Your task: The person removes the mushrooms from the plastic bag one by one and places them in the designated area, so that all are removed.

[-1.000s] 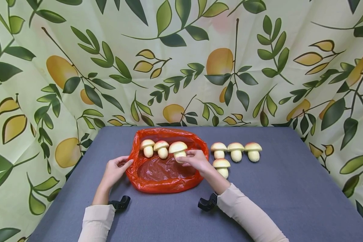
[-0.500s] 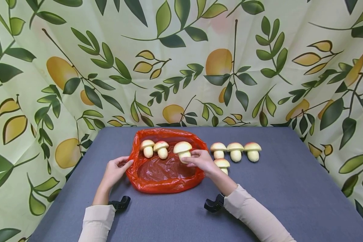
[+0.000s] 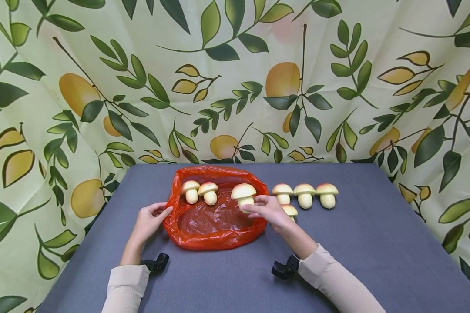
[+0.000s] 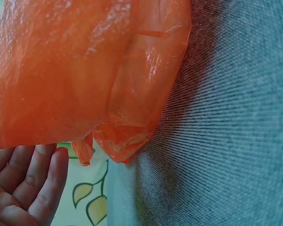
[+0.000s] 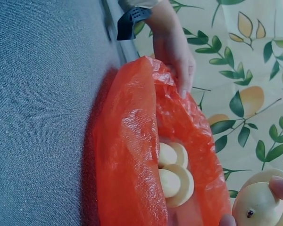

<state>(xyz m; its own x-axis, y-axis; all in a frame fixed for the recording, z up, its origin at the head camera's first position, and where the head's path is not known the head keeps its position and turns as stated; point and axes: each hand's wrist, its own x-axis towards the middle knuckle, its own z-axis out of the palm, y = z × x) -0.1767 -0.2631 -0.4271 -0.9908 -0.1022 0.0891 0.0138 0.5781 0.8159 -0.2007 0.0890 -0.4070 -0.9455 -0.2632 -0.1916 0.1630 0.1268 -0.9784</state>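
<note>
A red plastic bag (image 3: 215, 241) lies on the table with its mouth spread wide. My left hand (image 3: 149, 221) pinches its left rim between thumb and fingers; in the left wrist view several fingers (image 4: 42, 181) show beside the bag's wall. Over the right part of the bag's mouth, my right hand (image 3: 272, 213) grips a toy mushroom (image 3: 243, 191) by its stem, cap up. The same mushroom's stem end (image 5: 257, 207) faces the right wrist camera. Inside the bag, toward its back left, two mushrooms stand side by side, the left one (image 3: 190, 188) and the right one (image 3: 208, 188).
Right of the bag, three mushrooms form a row: one near the bag (image 3: 283, 190), a middle one (image 3: 304, 191) and an outer one (image 3: 327, 191). Another mushroom (image 3: 290, 211) is partly hidden behind my right hand. A leaf-patterned cloth (image 3: 235, 100) hangs behind the grey table (image 3: 360, 243).
My right hand has shifted to the right with the mushroom, moving it away from the two in the bag. My left hand stays at the rim.
</note>
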